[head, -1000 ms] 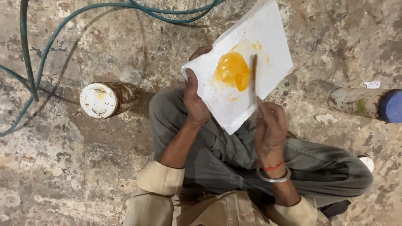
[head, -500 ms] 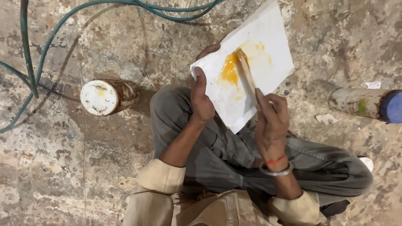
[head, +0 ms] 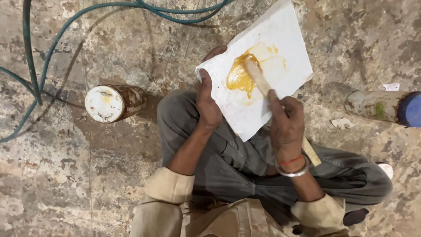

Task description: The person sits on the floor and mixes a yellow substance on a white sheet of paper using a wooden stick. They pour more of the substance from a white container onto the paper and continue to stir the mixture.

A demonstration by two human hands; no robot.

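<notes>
Stained, mottled concrete floor (head: 79,184)

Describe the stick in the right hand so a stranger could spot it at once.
Start at the white slab propped on the seated person's knee, steadied by the left hand. The flat wooden stick lies across it in the right hand, its tip in the yellow-orange paste.

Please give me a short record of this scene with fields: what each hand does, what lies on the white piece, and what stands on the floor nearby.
left hand: grips the left edge of the white slab, which is propped over the knee
right hand: holds a flat wooden stick, its tip in the paste
on the slab: yellow-orange paste, smeared in the middle
wrist: metal bangle and a red thread on the right wrist
floor left: rusty tin can with a whitish lid, and a green hose
floor right: cylinder with a blue end, lying on its side
</notes>
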